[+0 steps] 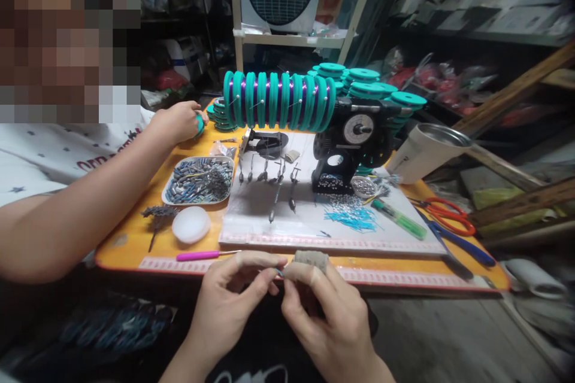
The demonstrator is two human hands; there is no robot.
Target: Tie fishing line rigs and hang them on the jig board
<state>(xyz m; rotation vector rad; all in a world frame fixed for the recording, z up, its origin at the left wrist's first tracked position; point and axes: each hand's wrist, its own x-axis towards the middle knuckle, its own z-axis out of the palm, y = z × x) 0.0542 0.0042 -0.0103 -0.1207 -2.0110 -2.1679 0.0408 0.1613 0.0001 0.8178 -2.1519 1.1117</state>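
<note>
My left hand (238, 293) and my right hand (321, 299) meet at the table's front edge, both closed with fingertips pinched together. Between them is a small bluish piece (279, 273), too small and covered to name. A greyish wrap (311, 260) surrounds one finger of my right hand. Just beyond my left hand lies a thin tool with a pink handle (197, 256). Behind my hands is a white board (251, 230), where several dark sinkers (272, 215) hang or lie on short lines. Blue thin pieces (350, 218) are scattered farther right on it.
A black winding device (354, 143) carries a row of teal spools (278, 102) with purple line. At left, another person's hand (182, 119) holds a teal spool near a tray of small metal parts (168, 197) and a white dish (191, 225). Orange-handled scissors (449, 215) lie right.
</note>
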